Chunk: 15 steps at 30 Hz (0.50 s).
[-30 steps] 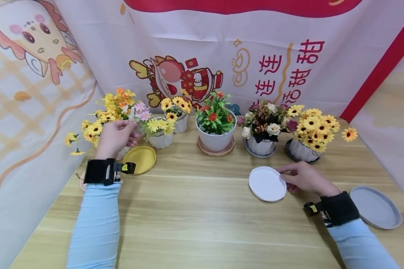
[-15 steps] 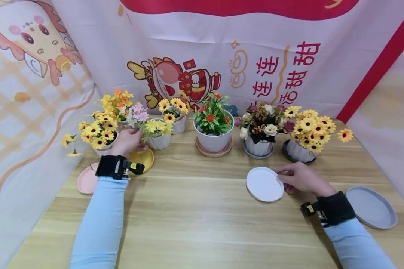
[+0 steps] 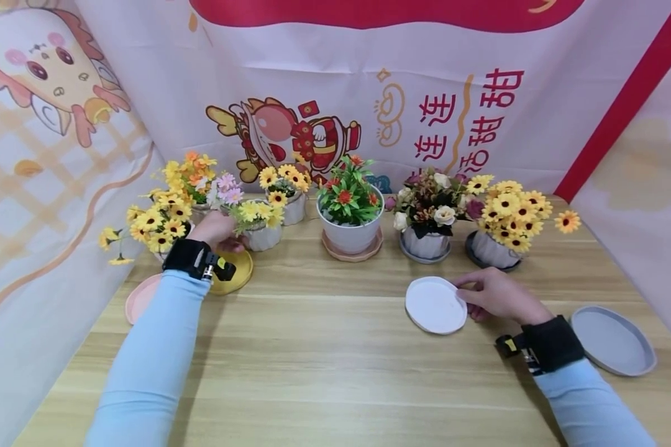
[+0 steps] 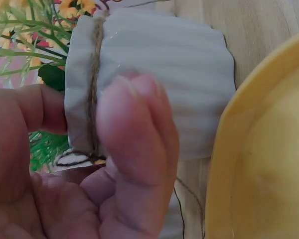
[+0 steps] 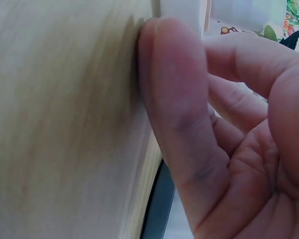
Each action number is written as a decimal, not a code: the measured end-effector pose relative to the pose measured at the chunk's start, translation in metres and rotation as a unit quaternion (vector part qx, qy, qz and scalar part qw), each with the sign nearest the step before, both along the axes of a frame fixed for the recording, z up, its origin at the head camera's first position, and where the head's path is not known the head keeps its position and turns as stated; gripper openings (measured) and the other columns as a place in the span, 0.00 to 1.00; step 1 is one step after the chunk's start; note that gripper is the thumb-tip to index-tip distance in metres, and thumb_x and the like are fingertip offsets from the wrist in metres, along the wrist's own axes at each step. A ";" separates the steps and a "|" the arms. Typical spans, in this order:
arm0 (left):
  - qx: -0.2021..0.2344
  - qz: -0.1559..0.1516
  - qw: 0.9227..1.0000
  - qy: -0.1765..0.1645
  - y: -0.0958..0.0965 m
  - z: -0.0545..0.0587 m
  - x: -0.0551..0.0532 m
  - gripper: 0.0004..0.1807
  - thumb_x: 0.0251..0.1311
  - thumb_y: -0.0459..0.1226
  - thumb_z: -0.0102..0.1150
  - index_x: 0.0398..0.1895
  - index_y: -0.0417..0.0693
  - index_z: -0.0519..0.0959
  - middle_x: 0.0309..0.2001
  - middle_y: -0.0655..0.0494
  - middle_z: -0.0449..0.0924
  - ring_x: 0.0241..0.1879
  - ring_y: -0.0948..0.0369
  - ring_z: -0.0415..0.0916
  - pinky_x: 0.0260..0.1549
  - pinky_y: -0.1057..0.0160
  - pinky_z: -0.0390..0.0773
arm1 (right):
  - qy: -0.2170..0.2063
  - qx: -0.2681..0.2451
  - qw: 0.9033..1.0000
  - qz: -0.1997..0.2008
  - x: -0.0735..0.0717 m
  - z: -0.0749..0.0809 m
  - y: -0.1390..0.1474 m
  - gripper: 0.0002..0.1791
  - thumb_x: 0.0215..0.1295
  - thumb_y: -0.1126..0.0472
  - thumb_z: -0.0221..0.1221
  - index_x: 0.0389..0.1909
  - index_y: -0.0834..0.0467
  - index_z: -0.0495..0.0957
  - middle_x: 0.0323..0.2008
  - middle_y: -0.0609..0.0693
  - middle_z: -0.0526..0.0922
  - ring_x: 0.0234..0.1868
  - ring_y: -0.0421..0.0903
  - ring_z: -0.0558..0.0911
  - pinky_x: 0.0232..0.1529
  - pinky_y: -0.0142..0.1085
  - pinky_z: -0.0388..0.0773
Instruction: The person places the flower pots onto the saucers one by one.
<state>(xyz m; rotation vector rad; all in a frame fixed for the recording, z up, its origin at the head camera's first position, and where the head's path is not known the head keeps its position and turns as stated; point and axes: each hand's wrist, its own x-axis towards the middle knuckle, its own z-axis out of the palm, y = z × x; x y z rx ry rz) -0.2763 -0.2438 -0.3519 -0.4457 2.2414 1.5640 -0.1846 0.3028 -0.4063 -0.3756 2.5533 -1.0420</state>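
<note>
At the back left, my left hand (image 3: 218, 230) is beside a white ribbed flowerpot (image 4: 164, 55) tied with twine. One finger meets its rim in the left wrist view, and the foremost fingertips overlap its side; I cannot tell whether they grip it. Close by lies a yellow saucer (image 3: 240, 273). Right of centre, my right hand (image 3: 494, 295) pinches the right rim of a white saucer (image 3: 436, 304), low over the wooden table. In the right wrist view, the fingers hide most of a white edge (image 5: 182, 12).
A row of potted artificial flowers runs along the back, including a red-flowered plant (image 3: 349, 198), a rose pot (image 3: 427, 242) and a sunflower pot (image 3: 492, 248), all on saucers. A pink saucer (image 3: 142, 298) lies left, a grey oval tray (image 3: 615, 341) right.
My left hand has moved down and right from above the flowers to beside the pots and the yellow saucer. My right hand keeps its pinch on the white saucer with little movement.
</note>
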 end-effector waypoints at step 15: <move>-0.059 -0.018 0.998 0.014 0.011 0.012 -0.013 0.11 0.72 0.34 0.46 0.45 0.30 0.70 0.18 0.51 0.77 0.15 0.61 0.77 0.20 0.63 0.83 | -0.006 0.005 1.000 -0.010 -0.001 0.001 -0.005 0.19 0.70 0.62 0.60 0.58 0.66 0.77 0.22 0.50 0.82 0.20 0.47 0.82 0.22 0.39 0.82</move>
